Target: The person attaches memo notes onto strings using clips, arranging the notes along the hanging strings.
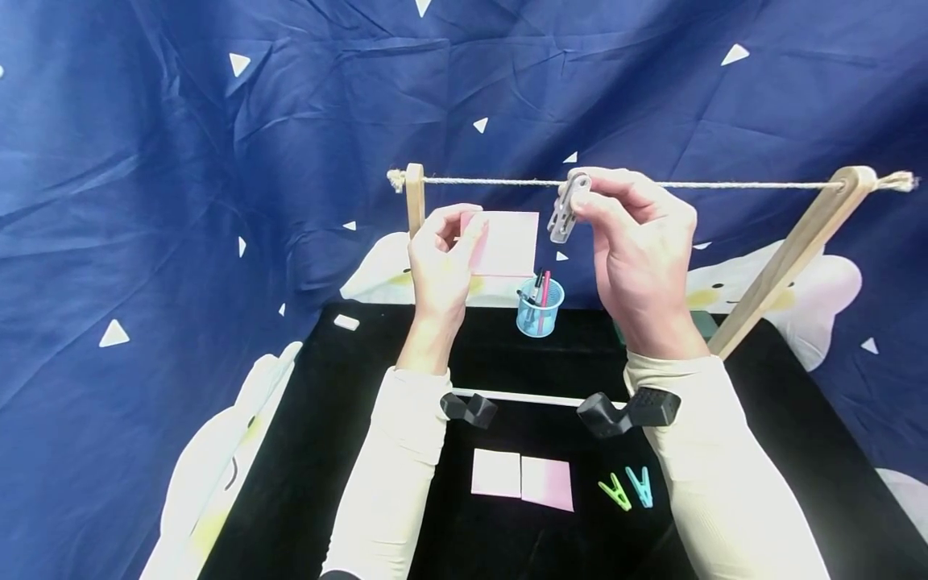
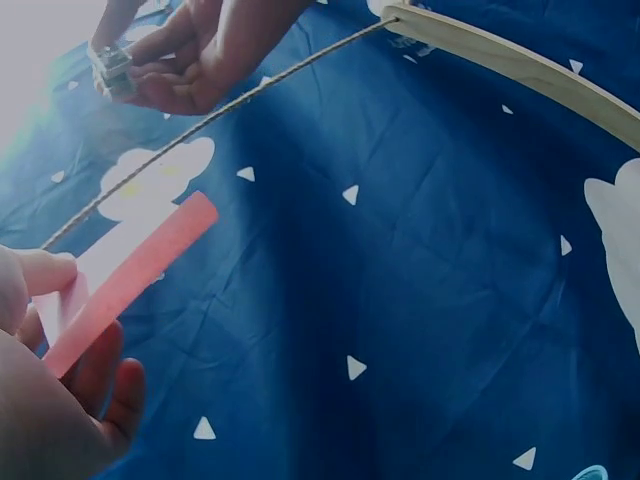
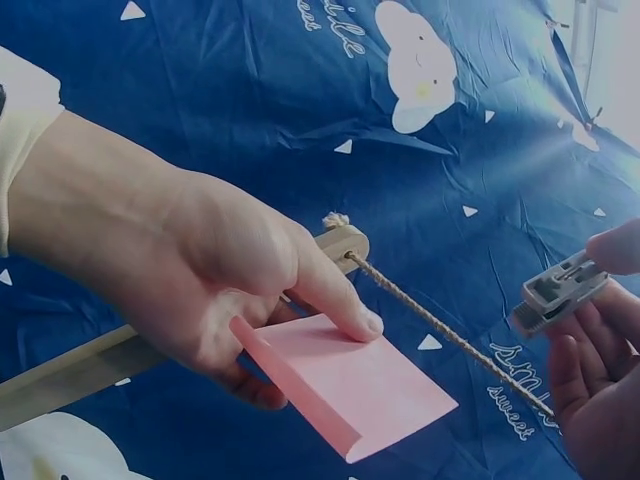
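Observation:
My left hand (image 1: pixel 442 262) pinches a pink square of paper (image 1: pixel 510 244) by its left side, thumb on the near face. One edge of that paper (image 3: pixel 365 385) looks folded or curled in the right wrist view. My right hand (image 1: pixel 645 242) pinches a grey clothespin (image 1: pixel 568 213) between thumb and fingers. The clothespin hangs tilted, to the right of the paper and apart from it. A thin rope (image 1: pixel 747 185) stretches behind both hands; in the head view the paper lies just below it.
Wooden posts (image 1: pixel 793 258) carry the rope's ends. On the black table lie two pale pink paper squares (image 1: pixel 496 474), a green clothespin (image 1: pixel 615 492), a blue clothespin (image 1: pixel 640 487) and a white block (image 1: pixel 346 322). A light-blue pen cup (image 1: pixel 535 319) stands at the back.

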Demonstrator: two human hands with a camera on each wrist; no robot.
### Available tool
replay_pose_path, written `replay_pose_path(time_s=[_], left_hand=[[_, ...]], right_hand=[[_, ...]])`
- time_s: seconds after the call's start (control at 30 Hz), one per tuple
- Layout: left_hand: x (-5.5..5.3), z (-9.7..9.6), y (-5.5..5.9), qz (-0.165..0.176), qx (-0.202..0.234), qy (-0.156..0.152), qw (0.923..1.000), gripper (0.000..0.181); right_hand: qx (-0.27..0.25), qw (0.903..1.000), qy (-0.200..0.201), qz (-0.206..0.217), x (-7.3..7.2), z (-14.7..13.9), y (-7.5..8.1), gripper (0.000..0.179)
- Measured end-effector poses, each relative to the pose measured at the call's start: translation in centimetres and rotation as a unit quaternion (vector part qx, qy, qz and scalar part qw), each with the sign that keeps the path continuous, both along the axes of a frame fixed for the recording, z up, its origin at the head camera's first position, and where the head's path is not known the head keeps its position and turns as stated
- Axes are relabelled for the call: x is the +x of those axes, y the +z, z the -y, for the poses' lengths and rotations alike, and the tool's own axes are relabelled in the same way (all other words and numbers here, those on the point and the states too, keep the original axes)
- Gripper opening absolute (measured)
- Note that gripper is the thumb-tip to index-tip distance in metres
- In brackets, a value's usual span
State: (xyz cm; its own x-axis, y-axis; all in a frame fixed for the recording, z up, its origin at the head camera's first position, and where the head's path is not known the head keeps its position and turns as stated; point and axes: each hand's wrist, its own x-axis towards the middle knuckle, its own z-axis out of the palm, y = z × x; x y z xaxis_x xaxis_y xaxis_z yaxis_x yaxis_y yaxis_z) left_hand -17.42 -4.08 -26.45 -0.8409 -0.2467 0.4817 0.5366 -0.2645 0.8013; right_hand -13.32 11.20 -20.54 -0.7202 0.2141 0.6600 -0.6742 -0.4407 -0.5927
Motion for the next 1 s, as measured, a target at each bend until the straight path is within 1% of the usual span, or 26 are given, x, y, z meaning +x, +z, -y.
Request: replay_pose_path(time_s=[0.13,0.3,0.43,0.57,0.73,0.9,1.0], left_hand=[[0.1,0.0,0.1,0.001,0.006,0.001,1.0000,0.021],[0.1,-0.2,0.3,-0.008,0.034,-0.005,0.9994,0.021],[0.2,-0.5,0.6,-0.014,0.055,0.005,0.9984,0.020],[0.1,-0.9,0.8,-0.010,0.069,0.019,0.9974,0.019],[-0.1,-1.2,0.8,-0.008,0.078,0.032,0.9964,0.021],[-0.2,-1.2,0.8,-0.004,0.072,0.040,0.9966,0.021],[-0.2,-1.1,0.8,0.004,0.068,0.041,0.9968,0.021]], right_hand=[[0.002,1.0000,-0.004,-0.002,-0.2,0.4,0.5,0.022],[0.018,0.9998,-0.006,-0.005,-0.5,0.9,1.2,0.021],[0.020,0.9997,-0.005,-0.011,-1.0,1.2,2.0,0.020],[0.031,0.9994,-0.010,-0.013,-1.7,1.4,2.6,0.020],[0.061,0.9976,-0.033,0.007,-2.4,1.6,3.0,0.019],[0.111,0.9914,-0.062,0.029,-3.0,1.9,3.4,0.019],[0.123,0.9893,-0.067,0.042,-3.3,1.9,3.7,0.018]])
